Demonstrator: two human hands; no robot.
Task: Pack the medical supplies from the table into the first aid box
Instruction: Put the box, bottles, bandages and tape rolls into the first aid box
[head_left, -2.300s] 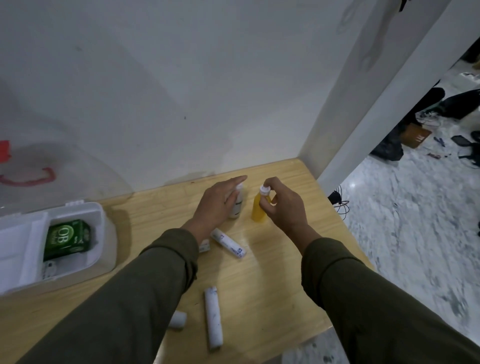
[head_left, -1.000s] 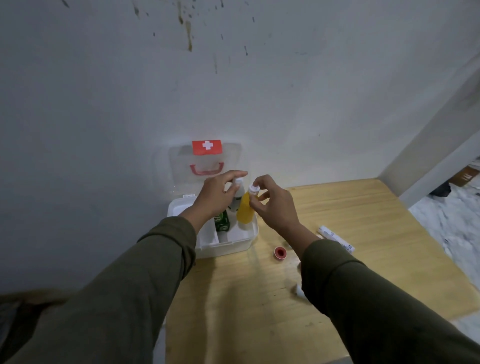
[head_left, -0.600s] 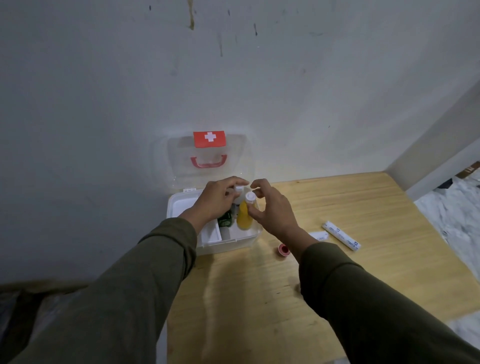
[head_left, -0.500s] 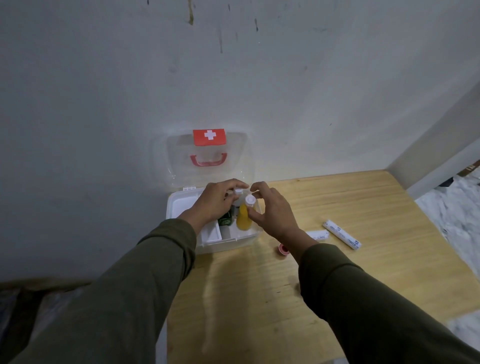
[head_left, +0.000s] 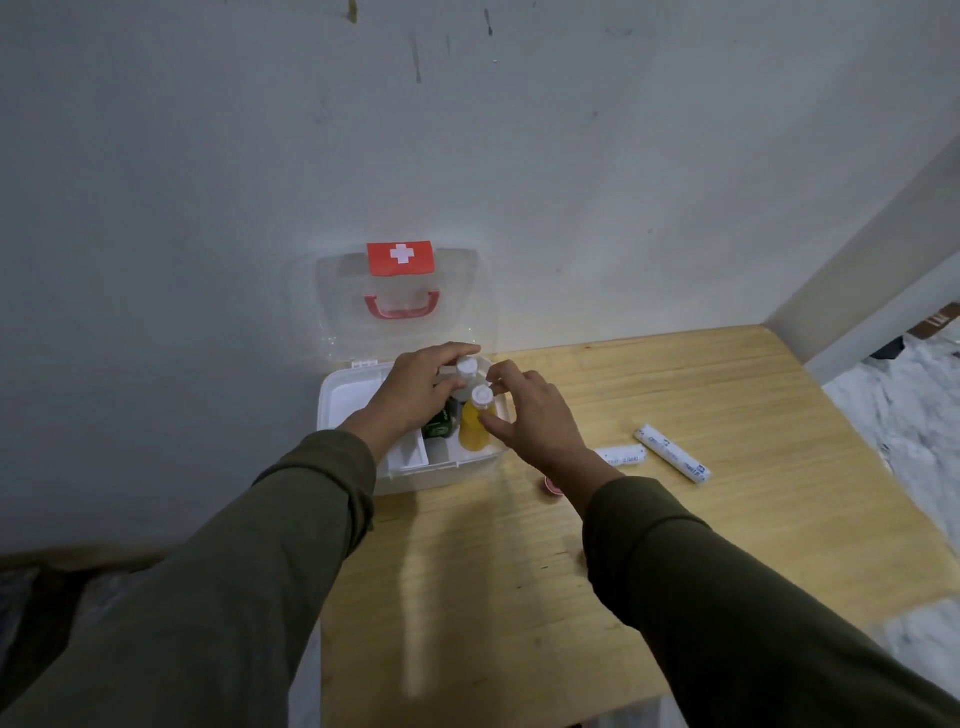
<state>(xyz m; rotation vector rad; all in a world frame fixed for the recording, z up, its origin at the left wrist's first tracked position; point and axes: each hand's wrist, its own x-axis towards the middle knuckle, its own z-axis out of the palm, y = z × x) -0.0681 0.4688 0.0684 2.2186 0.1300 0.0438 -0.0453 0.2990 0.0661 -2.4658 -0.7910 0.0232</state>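
First aid box (head_left: 363, 395), white with its clear lid (head_left: 405, 306) raised against the wall (head_left: 467, 130), sits at the wooden table's (head_left: 519, 561) far left edge. Two bottles stand inside it: the right hand (head_left: 535, 415) pinches a yellow bottle (head_left: 475, 426), the left hand (head_left: 415, 395) grips a white-capped bottle (head_left: 466, 370) behind it. One green packet (head_left: 439, 427) lies beside them. Two white rolls (head_left: 672, 460) and one small red item (head_left: 549, 486), partly hidden by the right wrist, lie on the table.

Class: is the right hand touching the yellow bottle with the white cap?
Touching. The head view shows the right hand with thumb and fingers on the yellow bottle.
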